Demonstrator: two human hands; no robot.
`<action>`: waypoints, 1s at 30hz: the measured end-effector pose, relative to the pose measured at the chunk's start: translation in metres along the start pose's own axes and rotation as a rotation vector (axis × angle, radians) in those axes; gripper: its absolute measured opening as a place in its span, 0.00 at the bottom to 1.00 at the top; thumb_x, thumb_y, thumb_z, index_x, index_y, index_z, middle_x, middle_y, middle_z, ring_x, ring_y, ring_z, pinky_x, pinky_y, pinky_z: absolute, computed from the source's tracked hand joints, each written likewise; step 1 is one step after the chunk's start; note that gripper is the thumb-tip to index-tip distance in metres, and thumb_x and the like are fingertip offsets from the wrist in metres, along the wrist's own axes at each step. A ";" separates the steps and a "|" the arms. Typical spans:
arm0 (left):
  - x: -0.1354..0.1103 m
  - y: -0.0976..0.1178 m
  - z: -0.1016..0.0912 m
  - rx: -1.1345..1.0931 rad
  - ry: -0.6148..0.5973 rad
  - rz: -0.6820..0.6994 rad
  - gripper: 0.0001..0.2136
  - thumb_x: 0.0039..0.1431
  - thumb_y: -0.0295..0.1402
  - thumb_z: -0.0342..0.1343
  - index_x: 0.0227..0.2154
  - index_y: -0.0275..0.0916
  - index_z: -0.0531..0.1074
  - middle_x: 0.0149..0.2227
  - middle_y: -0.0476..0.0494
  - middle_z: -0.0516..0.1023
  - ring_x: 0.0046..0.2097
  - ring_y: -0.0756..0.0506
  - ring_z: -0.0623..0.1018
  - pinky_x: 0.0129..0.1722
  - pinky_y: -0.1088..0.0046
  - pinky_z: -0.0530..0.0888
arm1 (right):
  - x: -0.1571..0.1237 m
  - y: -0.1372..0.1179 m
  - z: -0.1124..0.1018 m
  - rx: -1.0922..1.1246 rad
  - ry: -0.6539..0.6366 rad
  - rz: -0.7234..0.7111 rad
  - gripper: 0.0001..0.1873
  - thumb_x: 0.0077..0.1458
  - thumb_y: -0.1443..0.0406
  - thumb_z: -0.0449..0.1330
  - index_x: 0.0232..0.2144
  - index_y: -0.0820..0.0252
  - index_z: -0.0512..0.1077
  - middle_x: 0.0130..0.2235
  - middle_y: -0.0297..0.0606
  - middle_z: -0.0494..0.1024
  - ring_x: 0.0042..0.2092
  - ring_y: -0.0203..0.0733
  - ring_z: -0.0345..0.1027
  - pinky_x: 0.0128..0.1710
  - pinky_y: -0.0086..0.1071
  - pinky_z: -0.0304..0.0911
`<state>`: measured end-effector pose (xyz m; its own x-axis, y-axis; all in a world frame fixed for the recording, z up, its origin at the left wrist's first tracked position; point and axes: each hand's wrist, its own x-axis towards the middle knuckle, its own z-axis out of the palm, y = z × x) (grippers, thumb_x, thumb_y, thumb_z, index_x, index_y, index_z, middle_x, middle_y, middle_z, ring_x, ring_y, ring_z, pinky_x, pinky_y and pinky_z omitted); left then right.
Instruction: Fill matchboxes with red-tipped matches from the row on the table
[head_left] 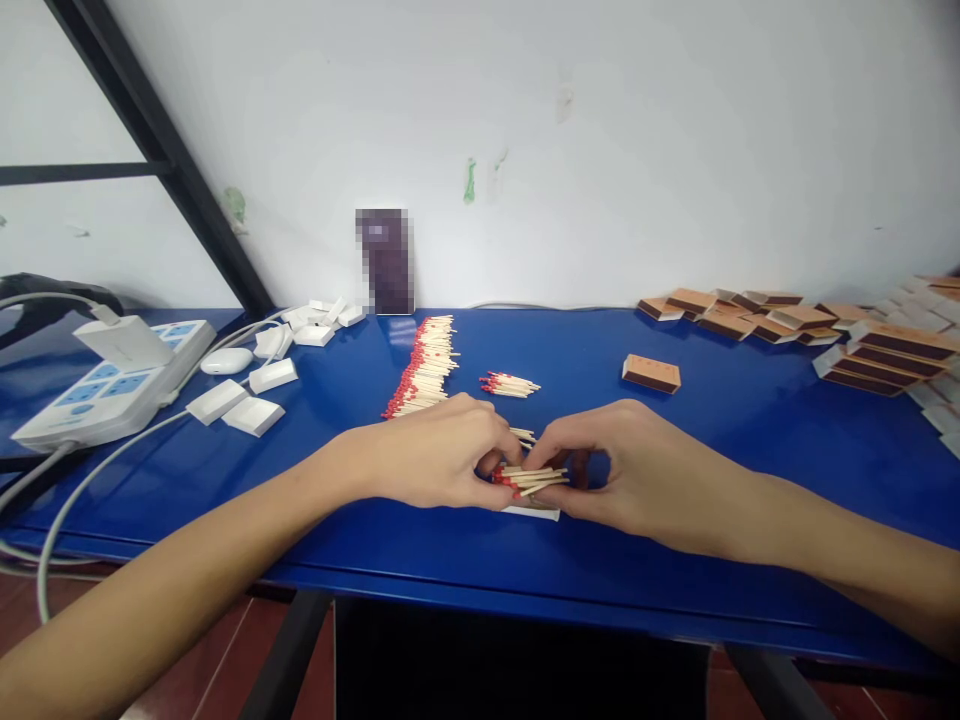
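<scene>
Both hands meet near the close edge of the blue table point(600, 600). The left hand point(450, 455) is closed, thumb and fingers pinched on a bunch point(536, 480) of matches at the red-headed end; the right hand point(637, 475) is clamped on the same bunch towards its plain end. The heads point to about nine o'clock. Just below the bunch shows the white edge of a tray point(540, 514), mostly covered; whether the matches touch it I cannot tell.

Taking the bunch as the clock's centre, a few loose matches point(523, 436) show just beyond it at twelve, between the hands, with a small pile point(511, 384) further out. A long row point(427, 365) of matches lies at half past ten, heads to the left. One matchbox point(651, 374) sits alone at half past one; a heap point(731, 322) of boxes is beyond it at two, and a stack point(889, 355) further right. White trays point(315, 335) are scattered at ten, and a power strip point(112, 385) lies past them at half past nine.
</scene>
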<state>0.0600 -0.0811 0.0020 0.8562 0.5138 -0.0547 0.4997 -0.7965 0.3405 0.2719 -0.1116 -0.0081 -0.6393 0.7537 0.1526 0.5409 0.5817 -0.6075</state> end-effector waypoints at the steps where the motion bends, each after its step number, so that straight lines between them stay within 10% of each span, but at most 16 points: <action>1: 0.000 0.000 0.000 -0.012 -0.007 -0.002 0.10 0.59 0.37 0.56 0.26 0.37 0.70 0.25 0.52 0.73 0.30 0.51 0.71 0.32 0.73 0.63 | 0.000 0.000 0.000 -0.006 -0.002 -0.005 0.05 0.54 0.63 0.63 0.33 0.54 0.79 0.30 0.28 0.81 0.27 0.31 0.69 0.27 0.25 0.63; 30: -0.006 -0.010 -0.007 -0.298 -0.036 0.048 0.08 0.53 0.28 0.58 0.38 0.38 0.72 0.32 0.49 0.76 0.32 0.51 0.74 0.33 0.75 0.70 | -0.001 0.008 0.003 -0.048 0.039 -0.155 0.05 0.56 0.64 0.62 0.32 0.59 0.77 0.31 0.32 0.80 0.30 0.33 0.72 0.31 0.26 0.66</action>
<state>0.0488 -0.0738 0.0053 0.8846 0.4621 -0.0629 0.4025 -0.6884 0.6034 0.2750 -0.1084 -0.0160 -0.6959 0.6646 0.2721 0.4637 0.7051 -0.5364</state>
